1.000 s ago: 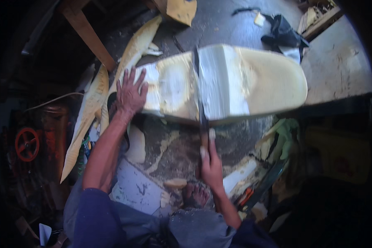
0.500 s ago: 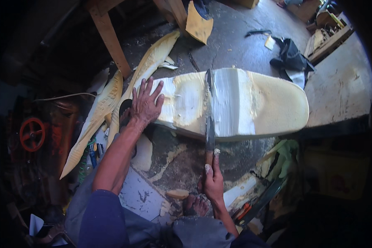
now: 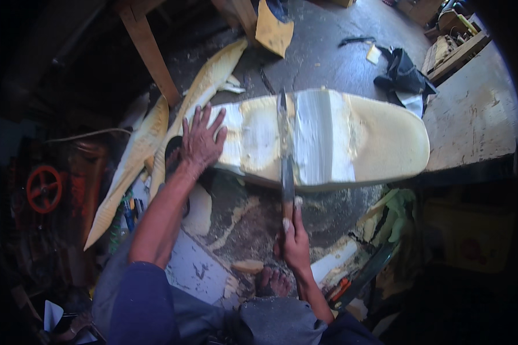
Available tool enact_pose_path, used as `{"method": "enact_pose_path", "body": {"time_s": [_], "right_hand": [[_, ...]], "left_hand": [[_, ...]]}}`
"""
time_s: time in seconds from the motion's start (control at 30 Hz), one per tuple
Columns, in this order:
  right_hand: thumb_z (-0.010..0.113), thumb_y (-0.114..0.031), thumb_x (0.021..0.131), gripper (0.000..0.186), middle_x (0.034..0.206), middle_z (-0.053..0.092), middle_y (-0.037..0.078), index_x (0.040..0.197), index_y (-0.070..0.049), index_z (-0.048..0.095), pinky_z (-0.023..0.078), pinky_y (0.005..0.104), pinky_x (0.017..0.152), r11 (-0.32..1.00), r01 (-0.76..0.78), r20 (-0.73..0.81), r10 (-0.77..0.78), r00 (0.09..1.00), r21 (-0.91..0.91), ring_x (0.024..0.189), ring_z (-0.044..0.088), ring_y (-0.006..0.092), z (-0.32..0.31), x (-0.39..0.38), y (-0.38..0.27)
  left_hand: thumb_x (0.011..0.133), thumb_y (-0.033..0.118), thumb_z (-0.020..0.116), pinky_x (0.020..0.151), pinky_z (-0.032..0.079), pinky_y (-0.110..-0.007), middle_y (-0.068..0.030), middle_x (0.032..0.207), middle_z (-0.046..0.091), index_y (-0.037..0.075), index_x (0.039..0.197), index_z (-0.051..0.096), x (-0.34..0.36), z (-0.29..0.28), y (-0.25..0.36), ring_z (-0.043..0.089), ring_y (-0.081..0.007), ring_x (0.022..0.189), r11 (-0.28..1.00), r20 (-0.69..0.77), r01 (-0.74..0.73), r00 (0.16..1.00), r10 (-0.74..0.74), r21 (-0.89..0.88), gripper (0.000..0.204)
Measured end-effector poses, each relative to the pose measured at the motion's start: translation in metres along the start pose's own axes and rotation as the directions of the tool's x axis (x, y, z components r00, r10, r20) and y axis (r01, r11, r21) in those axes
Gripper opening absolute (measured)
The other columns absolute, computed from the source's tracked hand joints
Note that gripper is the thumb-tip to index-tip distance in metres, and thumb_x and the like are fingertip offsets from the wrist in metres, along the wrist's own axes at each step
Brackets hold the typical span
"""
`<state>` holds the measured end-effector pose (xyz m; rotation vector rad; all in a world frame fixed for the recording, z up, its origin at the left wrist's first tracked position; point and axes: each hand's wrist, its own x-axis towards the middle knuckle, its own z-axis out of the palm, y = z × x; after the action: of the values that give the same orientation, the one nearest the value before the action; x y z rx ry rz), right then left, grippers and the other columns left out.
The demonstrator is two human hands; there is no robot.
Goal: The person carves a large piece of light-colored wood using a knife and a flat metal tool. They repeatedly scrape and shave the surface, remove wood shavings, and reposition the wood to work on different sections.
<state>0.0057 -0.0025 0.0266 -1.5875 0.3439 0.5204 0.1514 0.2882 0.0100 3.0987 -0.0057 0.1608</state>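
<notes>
A long seat-shaped foam block, cream with white cut faces, lies crosswise in front of me. My left hand rests flat on its left end, fingers spread. In my right hand is the wooden handle of a long dark-bladed knife. The blade lies across the block's middle, beside the step where a white cut face rises on the right. Its tip reaches the block's far edge. Foam crumbs stick to my right thumb and finger.
Long foam offcuts lie at the left, near a wooden leg. A yellow foam piece and a black cloth are on the floor beyond. A pale board stands right; a red handwheel is far left.
My right hand and the knife have shifted slightly left and away from me across the foam. My left hand stays on the block's left end.
</notes>
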Motion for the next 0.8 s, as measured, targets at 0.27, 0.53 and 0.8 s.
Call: {"method": "enact_pose_path", "body": {"time_s": [0.27,0.53,0.8], "right_hand": [[0.055,-0.018,0.103,0.058,0.095,0.071,0.022,0.158,-0.008,0.041,0.058,0.0406,0.074,0.923,0.324,0.077,-0.315,0.946,-0.21,0.074,0.071,0.0321,-0.017,-0.049,0.04],[0.065,-0.004,0.092,0.057,0.125,0.072,0.021,0.148,-0.002,0.055,0.057,0.0341,0.093,0.974,0.214,0.208,-0.195,0.958,-0.072,0.105,0.074,0.0267,-0.095,-0.187,0.095],[0.058,0.008,0.094,0.061,0.12,0.074,0.017,0.153,-0.003,0.048,0.059,0.0326,0.084,0.852,0.492,-0.139,-0.517,0.845,-0.179,0.098,0.073,0.0187,-0.085,-0.171,0.077]], "left_hand": [[0.109,0.046,0.039,0.125,0.023,-0.052,-0.0153,0.163,0.042,0.017,0.157,0.046,0.02,0.017,-0.034,0.033,-0.0369,0.153,0.864,-0.018,0.125,0.988,-0.153,-0.487,0.056],[0.108,0.03,0.05,0.122,0.029,-0.05,-0.0208,0.146,0.059,0.005,0.146,0.057,0.014,-0.006,0.048,0.047,-0.0388,0.144,0.899,-0.171,-0.068,0.985,-0.008,-0.433,0.046],[0.095,0.079,0.045,0.118,0.038,-0.046,-0.0243,0.158,0.038,0.008,0.166,0.015,-0.123,-0.072,0.218,0.049,-0.0336,0.14,-0.101,0.425,0.483,0.836,0.346,-0.869,0.105]]}}
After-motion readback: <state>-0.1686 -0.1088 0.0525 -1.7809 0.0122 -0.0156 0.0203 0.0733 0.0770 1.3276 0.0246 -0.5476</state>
